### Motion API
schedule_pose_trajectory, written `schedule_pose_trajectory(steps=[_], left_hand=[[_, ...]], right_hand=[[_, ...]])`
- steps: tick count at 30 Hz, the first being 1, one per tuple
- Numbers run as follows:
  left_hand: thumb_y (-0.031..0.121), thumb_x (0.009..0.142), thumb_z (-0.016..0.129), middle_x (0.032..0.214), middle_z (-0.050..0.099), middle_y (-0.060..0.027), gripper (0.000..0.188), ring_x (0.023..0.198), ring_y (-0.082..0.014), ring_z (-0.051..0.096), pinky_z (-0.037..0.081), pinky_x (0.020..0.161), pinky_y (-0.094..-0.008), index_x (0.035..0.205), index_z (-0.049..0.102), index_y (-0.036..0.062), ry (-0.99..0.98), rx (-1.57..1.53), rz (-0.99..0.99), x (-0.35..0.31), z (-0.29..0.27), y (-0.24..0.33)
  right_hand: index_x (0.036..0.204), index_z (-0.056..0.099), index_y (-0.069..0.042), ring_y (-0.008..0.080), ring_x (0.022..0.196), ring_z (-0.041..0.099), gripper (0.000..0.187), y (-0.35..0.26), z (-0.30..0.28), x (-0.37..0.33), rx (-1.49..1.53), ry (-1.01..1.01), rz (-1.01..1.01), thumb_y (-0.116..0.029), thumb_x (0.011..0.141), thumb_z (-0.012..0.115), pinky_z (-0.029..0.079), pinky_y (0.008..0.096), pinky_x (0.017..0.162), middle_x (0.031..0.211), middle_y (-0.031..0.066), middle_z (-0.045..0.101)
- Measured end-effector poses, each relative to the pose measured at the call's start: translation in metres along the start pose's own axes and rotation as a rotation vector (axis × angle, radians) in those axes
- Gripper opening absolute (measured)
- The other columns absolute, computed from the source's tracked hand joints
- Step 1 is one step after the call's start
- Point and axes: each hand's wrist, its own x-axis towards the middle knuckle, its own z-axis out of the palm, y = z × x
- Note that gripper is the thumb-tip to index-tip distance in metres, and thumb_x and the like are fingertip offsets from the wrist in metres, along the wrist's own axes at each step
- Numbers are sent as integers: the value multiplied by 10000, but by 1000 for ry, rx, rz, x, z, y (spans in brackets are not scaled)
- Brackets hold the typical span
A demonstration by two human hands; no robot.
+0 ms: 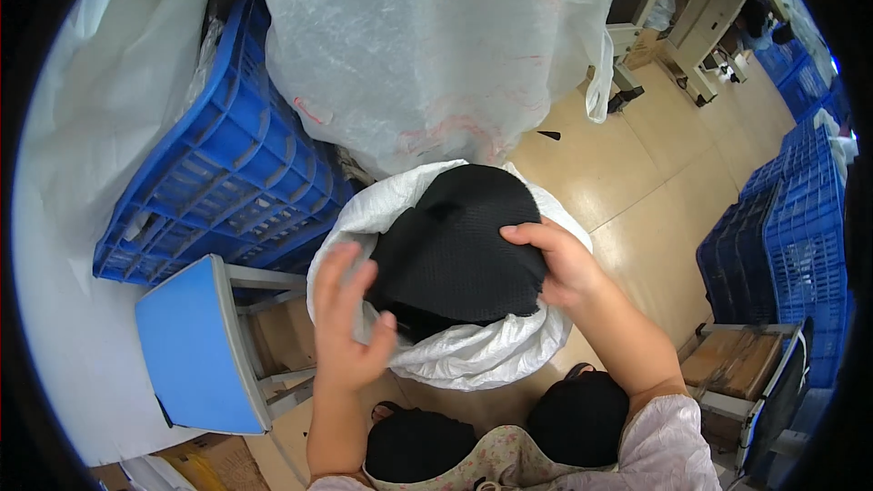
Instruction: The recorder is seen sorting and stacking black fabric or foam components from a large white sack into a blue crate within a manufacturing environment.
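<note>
One black mesh piece, two hands, one white sack

Two bare hands are at work over one open white sack, which stands on the tan floor in front of the person's two knees. The black mesh fabric sits at the sack's mouth, filling most of the opening, with a fold on its left side. I count one bundle; whether it is a single layer or several, I cannot tell.

The right hand has the fabric's right edge in a narrow grip: one thumb lies on top, and the other fingers are mostly hidden at the edge. The left hand is at the opposite side, its grip wide, the fingers spread and blurred beside the fabric. I cannot tell whether they touch it.

Just beyond the sack bulges one big translucent plastic bag with a few red marks. To the left are one blue crate with slatted sides and, nearer the person, one stool with a blue top. Over on the right, well apart from the sack, several blue crates are grouped; they overlap too much for a sure count. Nearer there is one brown box-like block on a metal frame.
</note>
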Motion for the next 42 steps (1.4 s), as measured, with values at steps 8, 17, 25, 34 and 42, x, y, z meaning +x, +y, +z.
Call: schedule_pose_trajectory(steps=[8,17,25,34,42], left_hand=[[237,736,713,1150,605,-141,379,1167,-321,506,374,985,-428,1046,641,33,-361,-1,232,49,12,28],[71,862,596,986,664,-135,91,916,-227,623,451,832,-312,883,628,-12,-82,-243,-128,47,31,38],[84,772,689,1014,631,-127,220,905,-236,605,449,820,-309,975,614,39,-160,-57,57,45,25,34],[53,725,715,1034,624,-149,227,923,-290,609,475,803,-344,937,636,35,-235,15,111,43,25,33],[-37,779,610,934,648,-158,157,790,-321,636,497,687,-341,914,630,40,-2,20,162,33,36,23]], right_hand=[[1102,546,48,223,889,649,281,-1,10,1,124,-65,47,-106,867,549,538,324,766,1036,156,635],[1038,588,24,189,784,675,220,-3,7,-3,269,-9,97,-116,872,554,571,265,633,966,128,667],[1040,594,19,206,864,664,207,-1,10,-1,290,-54,103,-98,875,547,564,284,734,989,125,663],[1096,556,16,205,898,648,249,7,-6,10,279,-129,119,-121,889,530,557,301,751,1045,123,636],[1041,590,27,207,874,660,209,6,11,4,273,-37,105,-90,875,543,559,296,757,1004,136,656]])
